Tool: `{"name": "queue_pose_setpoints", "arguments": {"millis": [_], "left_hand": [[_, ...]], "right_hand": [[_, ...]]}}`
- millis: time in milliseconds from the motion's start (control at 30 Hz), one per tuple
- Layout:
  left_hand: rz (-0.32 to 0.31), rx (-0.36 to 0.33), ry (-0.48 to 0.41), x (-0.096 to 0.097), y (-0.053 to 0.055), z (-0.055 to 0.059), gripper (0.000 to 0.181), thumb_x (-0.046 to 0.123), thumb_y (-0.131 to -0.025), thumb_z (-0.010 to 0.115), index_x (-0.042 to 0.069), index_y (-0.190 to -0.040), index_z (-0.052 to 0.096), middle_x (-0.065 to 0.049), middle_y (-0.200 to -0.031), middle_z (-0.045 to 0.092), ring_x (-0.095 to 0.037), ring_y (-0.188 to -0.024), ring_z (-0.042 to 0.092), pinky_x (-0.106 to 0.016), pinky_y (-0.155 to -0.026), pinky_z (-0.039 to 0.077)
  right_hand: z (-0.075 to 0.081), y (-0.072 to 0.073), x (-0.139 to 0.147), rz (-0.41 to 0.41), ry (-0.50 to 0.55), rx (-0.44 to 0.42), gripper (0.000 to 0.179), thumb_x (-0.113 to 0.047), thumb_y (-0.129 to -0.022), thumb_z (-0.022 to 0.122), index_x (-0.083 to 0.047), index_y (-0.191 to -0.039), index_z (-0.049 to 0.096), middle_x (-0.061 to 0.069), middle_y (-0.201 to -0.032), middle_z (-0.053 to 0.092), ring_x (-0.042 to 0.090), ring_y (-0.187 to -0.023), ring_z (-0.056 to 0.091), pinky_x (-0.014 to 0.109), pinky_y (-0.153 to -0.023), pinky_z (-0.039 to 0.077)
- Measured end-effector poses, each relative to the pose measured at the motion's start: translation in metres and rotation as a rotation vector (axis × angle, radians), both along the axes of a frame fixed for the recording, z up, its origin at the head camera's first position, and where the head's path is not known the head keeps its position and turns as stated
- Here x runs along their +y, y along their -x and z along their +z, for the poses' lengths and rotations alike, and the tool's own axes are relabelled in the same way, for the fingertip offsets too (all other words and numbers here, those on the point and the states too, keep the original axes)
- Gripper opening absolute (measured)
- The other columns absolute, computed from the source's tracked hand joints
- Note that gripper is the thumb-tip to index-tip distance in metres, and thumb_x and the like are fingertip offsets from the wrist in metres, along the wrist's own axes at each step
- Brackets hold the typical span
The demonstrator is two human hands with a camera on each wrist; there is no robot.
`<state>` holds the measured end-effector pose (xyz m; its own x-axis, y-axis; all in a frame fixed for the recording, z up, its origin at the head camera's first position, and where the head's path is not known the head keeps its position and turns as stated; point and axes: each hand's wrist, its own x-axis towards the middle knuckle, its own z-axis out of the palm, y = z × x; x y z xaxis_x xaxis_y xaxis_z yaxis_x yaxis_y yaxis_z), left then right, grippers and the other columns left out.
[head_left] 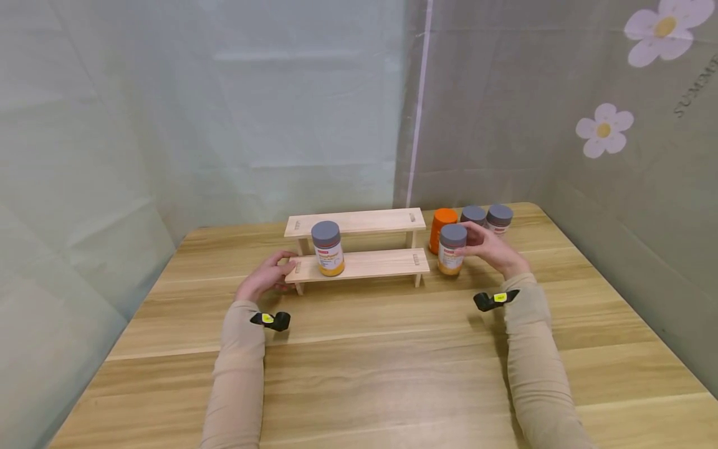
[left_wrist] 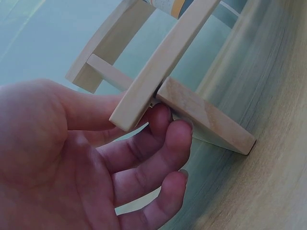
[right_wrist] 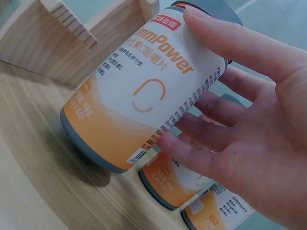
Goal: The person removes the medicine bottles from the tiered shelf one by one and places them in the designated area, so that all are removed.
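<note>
My left hand [head_left: 268,274] grips the left end of the lower board of a two-step wooden shelf [head_left: 373,264]. In the left wrist view its fingers curl beneath the board beside a leg [left_wrist: 208,117]. On that lower step, left of its middle, stands a vitamin bottle with a grey cap [head_left: 328,248]. My right hand [head_left: 493,246] holds a second grey-capped vitamin bottle [right_wrist: 139,91] just right of the shelf, thumb on one side and fingers round the other. A shadow shows beneath this tilted-looking bottle; whether its base touches the table cannot be told.
Behind the held bottle stand an orange bottle [head_left: 443,229] and two more grey-capped bottles, one partly hidden [head_left: 473,214] and one at the far right [head_left: 499,216]. The shelf's upper step [head_left: 356,222] bears nothing. A curtain [head_left: 308,112] hangs behind the wooden table [head_left: 359,374].
</note>
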<state>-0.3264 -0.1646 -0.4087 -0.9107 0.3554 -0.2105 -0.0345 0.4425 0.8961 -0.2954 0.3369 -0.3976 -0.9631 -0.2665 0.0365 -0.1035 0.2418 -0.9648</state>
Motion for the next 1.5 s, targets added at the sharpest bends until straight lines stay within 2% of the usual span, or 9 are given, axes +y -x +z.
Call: {"name": "queue_pose_setpoints", "arguments": {"millis": [133, 433, 667, 833, 900, 1100, 1367, 1500], "left_hand": [[-0.006, 0.003, -0.001, 0.0, 0.0, 0.0, 0.049, 0.024, -0.105, 0.039, -0.001, -0.145, 0.028, -0.005, -0.095, 0.065, -0.008, -0.073, 0.063, -0.031, -0.071, 0.052], [-0.004, 0.009, 0.015, 0.0, 0.001, -0.001, 0.048, 0.025, -0.105, 0.039, 0.0, -0.144, 0.029, -0.009, -0.099, 0.065, -0.008, -0.074, 0.063, -0.03, -0.07, 0.051], [-0.008, 0.008, 0.007, 0.0, 0.001, -0.001, 0.047, 0.024, -0.105, 0.039, 0.0, -0.144, 0.029, -0.005, -0.094, 0.066, -0.008, -0.073, 0.063, -0.03, -0.069, 0.051], [-0.011, 0.009, 0.005, -0.001, 0.0, 0.0, 0.048, 0.025, -0.105, 0.039, 0.0, -0.144, 0.029, -0.008, -0.098, 0.066, -0.008, -0.074, 0.063, -0.03, -0.07, 0.051], [-0.009, 0.009, 0.002, -0.001, -0.001, 0.0, 0.048, 0.024, -0.105, 0.039, 0.0, -0.144, 0.028, -0.005, -0.095, 0.065, -0.008, -0.074, 0.063, -0.03, -0.069, 0.051], [-0.006, 0.006, -0.006, -0.001, 0.0, 0.0, 0.048, 0.023, -0.105, 0.039, -0.001, -0.145, 0.028, 0.002, -0.086, 0.064, -0.007, -0.07, 0.062, -0.03, -0.068, 0.051], [0.002, 0.002, 0.021, -0.001, 0.0, 0.001, 0.05, 0.026, -0.105, 0.039, 0.001, -0.146, 0.028, -0.012, -0.102, 0.065, -0.008, -0.074, 0.063, -0.03, -0.07, 0.052], [0.007, 0.0, 0.023, -0.001, 0.0, 0.001, 0.05, 0.027, -0.105, 0.039, 0.001, -0.146, 0.028, -0.012, -0.103, 0.065, -0.008, -0.074, 0.064, -0.03, -0.069, 0.051]], "right_hand": [[-0.002, 0.0, 0.001, 0.006, 0.009, -0.005, 0.052, 0.0, -0.088, 0.065, -0.013, -0.134, 0.043, -0.015, -0.115, 0.059, 0.002, -0.109, 0.056, 0.019, -0.091, 0.046], [-0.001, -0.001, 0.002, 0.002, -0.01, -0.025, 0.055, -0.003, -0.089, 0.065, -0.01, -0.138, 0.04, -0.013, -0.116, 0.056, 0.003, -0.108, 0.054, 0.02, -0.091, 0.045], [0.0, -0.002, 0.004, 0.058, 0.026, 0.016, 0.051, 0.0, -0.091, 0.062, -0.01, -0.137, 0.042, -0.016, -0.117, 0.058, 0.002, -0.11, 0.055, 0.018, -0.091, 0.045], [0.008, -0.007, 0.007, 0.083, 0.059, 0.087, 0.054, 0.003, -0.092, 0.059, -0.001, -0.142, 0.038, -0.017, -0.122, 0.058, -0.002, -0.113, 0.054, 0.017, -0.091, 0.046], [0.013, -0.009, 0.008, 0.075, 0.049, 0.111, 0.056, 0.001, -0.092, 0.059, 0.001, -0.143, 0.036, -0.015, -0.125, 0.058, -0.002, -0.115, 0.053, 0.016, -0.091, 0.046], [0.026, -0.013, 0.008, 0.068, 0.008, 0.131, 0.056, -0.008, -0.093, 0.062, -0.001, -0.143, 0.037, 0.004, -0.139, 0.054, 0.002, -0.121, 0.051, 0.015, -0.096, 0.044], [0.033, -0.017, 0.005, 0.049, -0.024, 0.145, 0.057, -0.011, -0.094, 0.063, 0.001, -0.143, 0.038, 0.017, -0.143, 0.048, 0.008, -0.123, 0.051, 0.013, -0.096, 0.043], [0.038, -0.019, 0.003, 0.035, -0.009, 0.177, 0.055, -0.011, -0.093, 0.063, -0.001, -0.142, 0.04, 0.019, -0.144, 0.047, 0.011, -0.125, 0.052, 0.014, -0.097, 0.043]]}}
